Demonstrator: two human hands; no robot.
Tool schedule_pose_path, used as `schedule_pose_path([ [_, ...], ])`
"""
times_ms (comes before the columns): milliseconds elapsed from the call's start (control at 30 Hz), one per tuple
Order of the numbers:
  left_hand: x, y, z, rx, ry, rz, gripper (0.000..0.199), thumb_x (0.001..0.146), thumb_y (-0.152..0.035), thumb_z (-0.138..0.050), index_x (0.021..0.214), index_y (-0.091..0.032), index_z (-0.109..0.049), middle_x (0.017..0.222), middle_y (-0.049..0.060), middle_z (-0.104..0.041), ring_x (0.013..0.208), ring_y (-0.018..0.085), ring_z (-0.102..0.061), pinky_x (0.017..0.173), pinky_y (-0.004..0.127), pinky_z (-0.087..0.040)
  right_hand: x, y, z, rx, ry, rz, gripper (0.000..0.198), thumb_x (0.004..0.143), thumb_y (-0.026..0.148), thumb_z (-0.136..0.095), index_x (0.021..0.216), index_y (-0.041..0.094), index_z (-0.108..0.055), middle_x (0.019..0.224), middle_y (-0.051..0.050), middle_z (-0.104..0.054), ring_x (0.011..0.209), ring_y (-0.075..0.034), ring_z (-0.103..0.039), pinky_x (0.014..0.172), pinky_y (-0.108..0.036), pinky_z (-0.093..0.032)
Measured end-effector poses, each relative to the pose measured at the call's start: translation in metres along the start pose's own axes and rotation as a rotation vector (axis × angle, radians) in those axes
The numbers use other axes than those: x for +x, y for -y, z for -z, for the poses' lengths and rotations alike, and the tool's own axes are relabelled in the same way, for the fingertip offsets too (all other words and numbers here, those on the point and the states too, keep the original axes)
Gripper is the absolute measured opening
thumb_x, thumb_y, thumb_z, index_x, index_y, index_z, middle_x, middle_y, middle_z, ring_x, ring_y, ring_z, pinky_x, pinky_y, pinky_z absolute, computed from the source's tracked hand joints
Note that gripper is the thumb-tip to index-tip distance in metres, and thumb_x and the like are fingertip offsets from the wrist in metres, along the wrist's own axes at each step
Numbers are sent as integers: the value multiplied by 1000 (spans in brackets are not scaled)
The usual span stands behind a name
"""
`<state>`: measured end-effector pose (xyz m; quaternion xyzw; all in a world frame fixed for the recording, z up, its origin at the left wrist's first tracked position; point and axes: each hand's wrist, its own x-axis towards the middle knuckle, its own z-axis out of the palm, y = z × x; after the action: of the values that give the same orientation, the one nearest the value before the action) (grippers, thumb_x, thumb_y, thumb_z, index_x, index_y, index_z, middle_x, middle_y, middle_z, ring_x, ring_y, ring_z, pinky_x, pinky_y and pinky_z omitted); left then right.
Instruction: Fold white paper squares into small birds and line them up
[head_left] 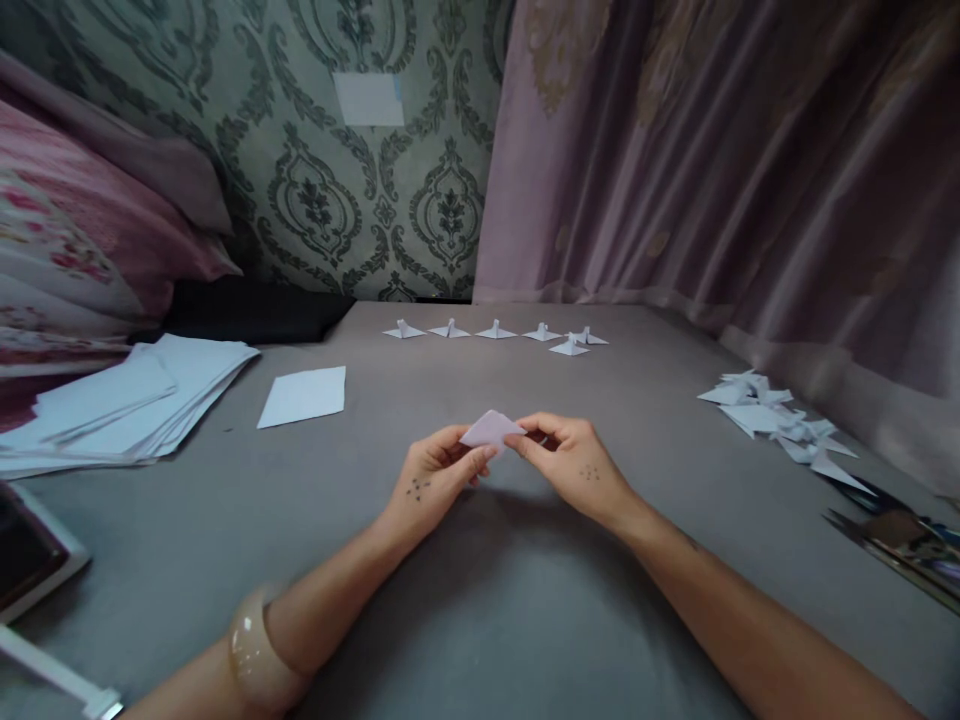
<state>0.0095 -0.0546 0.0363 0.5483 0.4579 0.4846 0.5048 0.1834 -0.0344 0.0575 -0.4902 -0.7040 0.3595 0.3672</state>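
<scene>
- The small folded paper [491, 425] is between my two hands, lifted toward me, with a point at its top.
- My left grip [431, 475] is pinched on its left side, thumb in front near the lower edge and fingers behind.
- My right grip [577, 465] is pinched on its right corner, thumb tip pressed flat against the front.
- Beneath both grips spreads the grey surface [480, 620], which runs on past them to the wall.
- Beyond my grips stands a row of winged paper figures [495, 331]: five in a line, with a sixth just in front of the line's right end.
- Well to the right of my right grip lies a heap of paper figures [754, 415], overlapping one another; nearer me, just beside it, are some pointed tools [892, 545], too blurred to name.
- Left of my left grip and a little farther off is a single white sheet [304, 397]; farther left, a loose stack of paper [150, 385].
- Nearer me on that side, a pale-framed device [56, 545] is cut off by the view.
- Ahead of my grips rises patterned wallpaper [420, 200]; a pink curtain [637, 150] hangs ahead and to their right.
- Both forearms reach forward and inward, wrists low, backs of the hands showing dark dots; a pale bangle [255, 645] circles my left forearm.
</scene>
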Motion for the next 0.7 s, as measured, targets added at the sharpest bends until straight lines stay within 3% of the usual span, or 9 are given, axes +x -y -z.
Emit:
schedule_pose_path([
  [133, 7, 4, 5, -100, -21, 154, 25, 78, -37, -68, 83, -13, -67, 51, -4, -55, 46, 6, -46, 46, 17, -37, 9, -2, -2, 238, 43, -216, 31, 78, 43, -61, 82, 14, -72, 65, -2, -63, 58, -11, -50, 54, -24, -38],
  [267, 11, 9, 6, -171, -34, 237, 31, 80, -41, -65, 90, -12, -64, 49, -3, -55, 42, 7, -47, 41, 17, -36, 10, -9, -9, 317, 61, -216, 30, 76, 42, -64, 85, 15, -72, 73, -2, -66, 61, -10, -51, 57, -23, -39],
  [367, 13, 12, 5, -177, -17, 230, 27, 79, -36, -65, 90, -12, -63, 54, -1, -60, 47, 10, -54, 45, 19, -43, 11, -21, -18, 348, 47, -244, 30, 76, 42, -64, 88, 15, -71, 71, -1, -66, 63, -12, -54, 62, -25, -42],
  [467, 13, 17, 8, 60, -39, 38, 15, 82, -27, -60, 86, -14, -65, 68, 3, -66, 61, 13, -62, 60, 24, -52, 11, -34, -24, 229, -18, -154, 25, 75, 34, -65, 93, 17, -69, 84, -4, -67, 74, -15, -58, 68, -28, -46],
  [567, 10, 24, 14, 467, -57, -352, 15, 87, -18, -51, 90, -18, -65, 92, 6, -68, 82, 14, -65, 76, 26, -52, 9, -43, -25, -60, -163, 113, 27, 76, 18, -61, 101, 23, -67, 100, -5, -62, 88, -17, -57, 78, -31, -46],
  [633, 8, 29, 17, 687, -19, -538, 20, 91, -15, -45, 98, -18, -63, 102, 8, -66, 89, 14, -63, 80, 26, -51, 7, -44, -24, -217, -152, 272, 27, 78, 9, -55, 98, 23, -68, 99, -4, -60, 92, -17, -56, 83, -31, -45],
  [700, 7, 31, 17, 886, 17, -636, 23, 93, -12, -40, 102, -16, -61, 103, 9, -64, 88, 15, -63, 77, 27, -51, 5, -43, -24, -380, -123, 354, 27, 81, 5, -50, 92, 22, -69, 93, -5, -60, 89, -17, -55, 82, -31, -45],
])
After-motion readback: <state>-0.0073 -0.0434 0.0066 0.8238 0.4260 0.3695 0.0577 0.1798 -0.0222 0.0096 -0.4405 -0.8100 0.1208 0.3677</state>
